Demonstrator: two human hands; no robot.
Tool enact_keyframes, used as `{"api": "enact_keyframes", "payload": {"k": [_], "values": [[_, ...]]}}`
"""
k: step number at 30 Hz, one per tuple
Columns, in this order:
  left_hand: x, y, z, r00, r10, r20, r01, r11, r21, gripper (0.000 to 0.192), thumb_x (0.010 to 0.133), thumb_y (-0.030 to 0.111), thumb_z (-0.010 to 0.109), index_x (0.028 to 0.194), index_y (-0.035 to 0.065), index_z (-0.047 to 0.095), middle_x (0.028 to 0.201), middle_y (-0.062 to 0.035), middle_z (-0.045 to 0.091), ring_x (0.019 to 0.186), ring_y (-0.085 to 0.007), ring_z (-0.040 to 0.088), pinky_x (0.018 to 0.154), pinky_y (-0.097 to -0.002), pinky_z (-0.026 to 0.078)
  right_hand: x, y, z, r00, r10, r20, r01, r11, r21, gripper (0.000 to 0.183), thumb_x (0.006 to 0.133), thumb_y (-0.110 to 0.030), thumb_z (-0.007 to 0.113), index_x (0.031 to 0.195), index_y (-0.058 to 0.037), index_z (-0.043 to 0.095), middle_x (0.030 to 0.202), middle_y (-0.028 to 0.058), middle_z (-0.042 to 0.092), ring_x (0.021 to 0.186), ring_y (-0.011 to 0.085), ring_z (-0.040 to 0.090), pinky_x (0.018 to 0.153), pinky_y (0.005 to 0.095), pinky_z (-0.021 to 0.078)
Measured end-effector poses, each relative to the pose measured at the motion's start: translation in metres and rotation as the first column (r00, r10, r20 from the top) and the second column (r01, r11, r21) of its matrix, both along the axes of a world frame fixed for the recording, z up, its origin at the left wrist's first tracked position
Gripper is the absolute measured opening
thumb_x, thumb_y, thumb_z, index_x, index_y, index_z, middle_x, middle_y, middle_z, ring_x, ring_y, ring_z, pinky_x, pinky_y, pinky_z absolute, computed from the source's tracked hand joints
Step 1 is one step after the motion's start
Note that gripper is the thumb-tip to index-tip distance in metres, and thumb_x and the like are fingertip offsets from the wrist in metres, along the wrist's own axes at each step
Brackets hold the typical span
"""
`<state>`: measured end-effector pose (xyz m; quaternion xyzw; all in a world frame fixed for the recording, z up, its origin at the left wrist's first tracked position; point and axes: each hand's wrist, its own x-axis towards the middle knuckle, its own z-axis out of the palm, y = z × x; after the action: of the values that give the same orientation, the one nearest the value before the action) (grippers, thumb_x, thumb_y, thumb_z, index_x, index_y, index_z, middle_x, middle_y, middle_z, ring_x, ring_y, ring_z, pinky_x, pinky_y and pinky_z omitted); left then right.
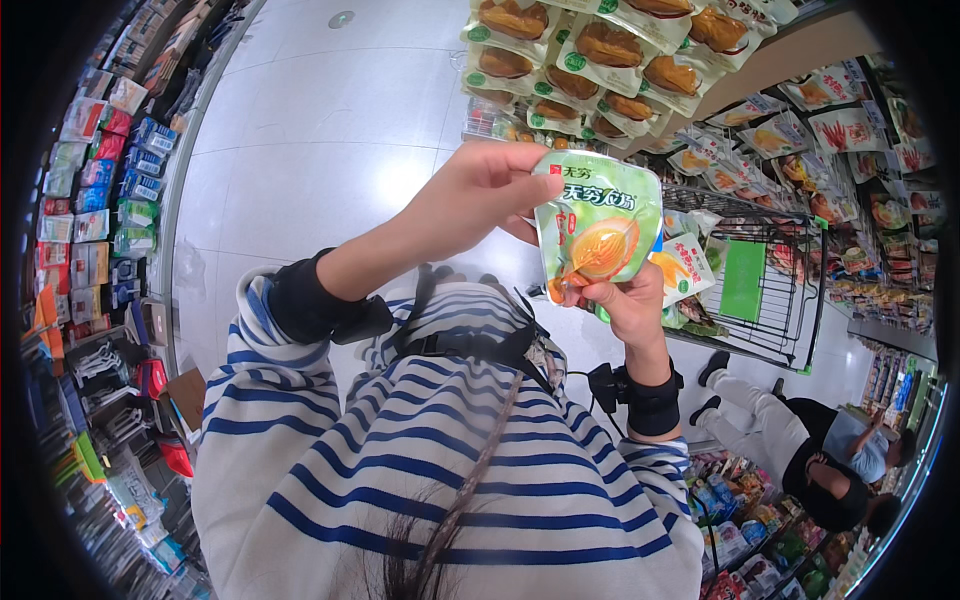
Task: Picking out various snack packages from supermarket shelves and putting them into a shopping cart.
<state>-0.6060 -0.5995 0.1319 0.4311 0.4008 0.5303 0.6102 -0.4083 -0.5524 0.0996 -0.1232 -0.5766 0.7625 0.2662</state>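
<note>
A green plastic food packet (600, 225), printed with a picture of an orange-brown food and bearing writing, is held up in front of my chest. My left hand (487, 195) pinches its upper left edge between thumb and fingers. At the bottom edge, my right hand (634, 300) grips the packet with the thumb in front; the other fingers are mostly hidden behind it. Just beyond my right hand, a white food packet (682, 270) lies among other packets in a black wire shopping cart (787, 300).
A green panel (742, 279) is fixed to the cart. Vacuum-packed food packets (600, 49) hang on a rack ahead, with more packets (840, 127) along the right shelves. Two people (814, 450) are at the lower right. Household goods (97, 187) line the left, beside tiled floor (322, 120).
</note>
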Motion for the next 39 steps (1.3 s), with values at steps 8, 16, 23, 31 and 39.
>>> {"api": "enact_keyframes", "payload": {"k": [8, 16, 23, 31, 39], "values": [[-0.0007, 0.0000, 0.0029, 0.998, -0.001, -0.056, 0.003, 0.999, 0.041, 0.027, 0.082, 0.017, 0.045, 0.099, -0.0031, 0.049, 0.083, -0.0054, 0.055, 0.072, -0.0085, 0.055, 0.062, -0.0224, 0.050, 0.0001, 0.0018, -0.0003, 1.000, 0.009, 0.026, -0.010, 0.999, 0.044, 0.017, 0.073, -0.005, 0.055, 0.087, 0.0048, 0.052, 0.079, 0.0106, 0.058, 0.068, 0.0147, 0.056, 0.063, 0.0253, 0.0453], [0.0004, 0.0015, 0.0015, 0.997, 0.038, -0.073, -0.034, 0.998, 0.059, 0.027, 0.082, 0.018, 0.044, 0.099, -0.0023, 0.049, 0.084, -0.0045, 0.055, 0.073, -0.0076, 0.054, 0.062, -0.0217, 0.049, -0.0014, 0.0033, 0.0009, 1.000, -0.002, 0.013, 0.001, 0.999, 0.037, 0.017, 0.074, -0.005, 0.055, 0.087, 0.0055, 0.053, 0.079, 0.0115, 0.058, 0.068, 0.0162, 0.056, 0.063, 0.0256, 0.0455], [-0.0009, 0.0022, 0.0030, 1.000, 0.019, -0.020, -0.018, 0.999, 0.043, 0.028, 0.081, 0.012, 0.044, 0.105, -0.0025, 0.046, 0.089, -0.0063, 0.054, 0.077, -0.0085, 0.054, 0.063, -0.0213, 0.049, -0.0004, 0.0073, -0.0030, 0.999, -0.031, 0.007, 0.031, 0.999, 0.010, 0.016, 0.072, 0.000, 0.054, 0.086, 0.0068, 0.053, 0.080, 0.0123, 0.058, 0.068, 0.0166, 0.056, 0.064, 0.0263, 0.0458], [-0.0027, 0.0031, 0.0023, 1.000, 0.020, 0.017, -0.020, 0.999, 0.038, 0.032, 0.079, 0.003, 0.040, 0.110, -0.0035, 0.041, 0.092, -0.0081, 0.053, 0.078, -0.0095, 0.054, 0.064, -0.0216, 0.050, -0.0017, 0.0084, -0.0045, 0.999, -0.042, 0.017, 0.042, 0.999, -0.001, 0.017, 0.072, -0.002, 0.056, 0.087, 0.0065, 0.053, 0.080, 0.0124, 0.057, 0.068, 0.0165, 0.056, 0.063, 0.0266, 0.0456], [-0.0061, 0.0039, 0.0025, 0.999, -0.013, -0.029, 0.014, 1.000, 0.023, 0.031, 0.079, 0.004, 0.041, 0.108, -0.0037, 0.043, 0.089, -0.0069, 0.054, 0.074, -0.0073, 0.053, 0.065, -0.0215, 0.049, -0.0030, 0.0087, -0.0058, 0.999, -0.045, 0.027, 0.045, 0.999, -0.005, 0.018, 0.072, -0.002, 0.056, 0.087, 0.0061, 0.053, 0.080, 0.0120, 0.057, 0.067, 0.0164, 0.056, 0.063, 0.0264, 0.0453]]}}
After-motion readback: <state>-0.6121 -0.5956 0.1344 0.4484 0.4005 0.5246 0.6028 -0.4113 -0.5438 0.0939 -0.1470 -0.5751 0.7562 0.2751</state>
